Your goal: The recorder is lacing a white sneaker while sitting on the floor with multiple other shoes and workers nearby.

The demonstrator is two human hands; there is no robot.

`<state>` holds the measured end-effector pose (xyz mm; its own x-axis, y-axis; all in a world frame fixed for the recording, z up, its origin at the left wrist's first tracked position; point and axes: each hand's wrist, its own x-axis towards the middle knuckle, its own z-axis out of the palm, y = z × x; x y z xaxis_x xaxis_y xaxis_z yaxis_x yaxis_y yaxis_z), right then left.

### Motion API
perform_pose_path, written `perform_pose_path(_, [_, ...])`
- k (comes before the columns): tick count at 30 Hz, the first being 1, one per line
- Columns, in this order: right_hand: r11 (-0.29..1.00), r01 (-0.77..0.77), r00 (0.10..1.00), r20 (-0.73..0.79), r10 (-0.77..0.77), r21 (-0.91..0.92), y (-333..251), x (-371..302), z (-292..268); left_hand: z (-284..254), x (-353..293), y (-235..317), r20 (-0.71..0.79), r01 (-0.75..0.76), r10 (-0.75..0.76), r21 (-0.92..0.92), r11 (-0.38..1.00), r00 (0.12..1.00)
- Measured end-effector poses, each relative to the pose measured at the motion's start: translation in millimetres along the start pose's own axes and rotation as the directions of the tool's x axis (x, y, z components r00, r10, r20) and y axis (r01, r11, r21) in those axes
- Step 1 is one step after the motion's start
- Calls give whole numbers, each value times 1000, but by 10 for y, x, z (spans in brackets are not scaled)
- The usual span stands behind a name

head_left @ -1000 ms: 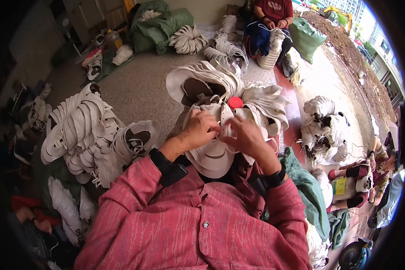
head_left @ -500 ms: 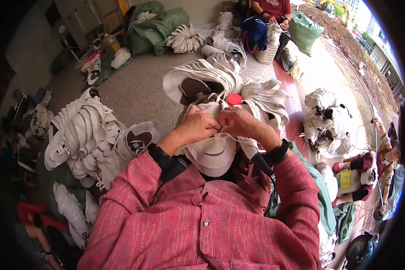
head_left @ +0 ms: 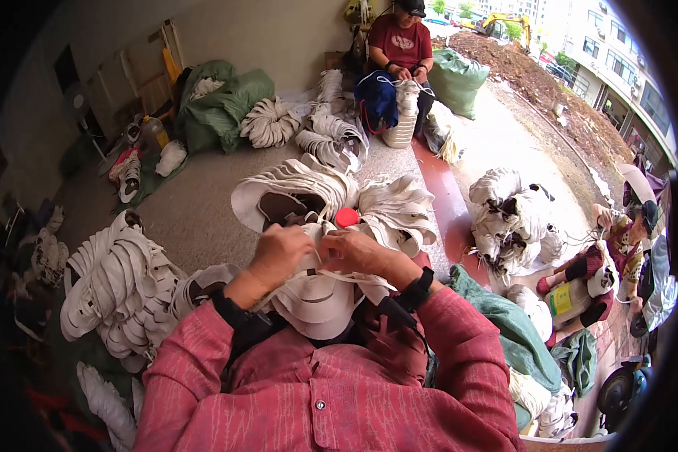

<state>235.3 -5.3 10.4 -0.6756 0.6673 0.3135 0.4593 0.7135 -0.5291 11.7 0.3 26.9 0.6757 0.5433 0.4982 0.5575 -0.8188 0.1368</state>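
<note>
Two hands (head_left: pixel 282 252) touch white shoe uppers (head_left: pixel 315 298); one yellow label (head_left: pixel 560 299) is illegible.

Arms (head_left: pixel 196 331) angled inward, left fingers (head_left: pixel 298 239) bent, right fingers (head_left: pixel 334 247) curled

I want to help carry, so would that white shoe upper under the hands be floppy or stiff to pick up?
The white shoe upper would probably bend, since its flared edge looks thin and no sole shows. It's likely light, looking like thin sheet material. The white lace might dangle, as it trails out below the right hand.
</note>
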Motion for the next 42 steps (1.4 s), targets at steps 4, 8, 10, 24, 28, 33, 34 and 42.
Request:
perform_pose_path(4, [999,26,997,-74,-28,-26,-82,26,144,-93,-77,128,-192,185,-238,-257,948,952])
perform_pose_path(8, [989,40,989,-147,-19,143,-84,5,388,40,-346,138,-101,325,-474,-602,729,875])
perform_pose_path(10, [939,93,969,-246,-9,331,-55,-29,396,22,-454,161,95,348,-649,-897,273,755])
perform_pose_path(24, [588,-267,879,-57,474,764,-413,-91,332,-93,-817,218,488,672,-580,-726,145,653])
perform_pose_path(28, [608,-302,905,19,426,734,-382,-127,379,22,-774,232,157,553,-612,-636,538,775])
perform_pose_path(33, [540,-326,892,63,447,776,-387,-134,403,17,-708,306,184,591,-587,-492,640,788])
perform_pose_path(34, [529,-322,894,68,443,785,-377,-134,402,37,-697,310,140,577,-586,-462,674,798])
perform_pose_path(42, [546,-308,907,68,416,779,-346,-156,382,49,-658,379,29,529,-543,-278,802,839])
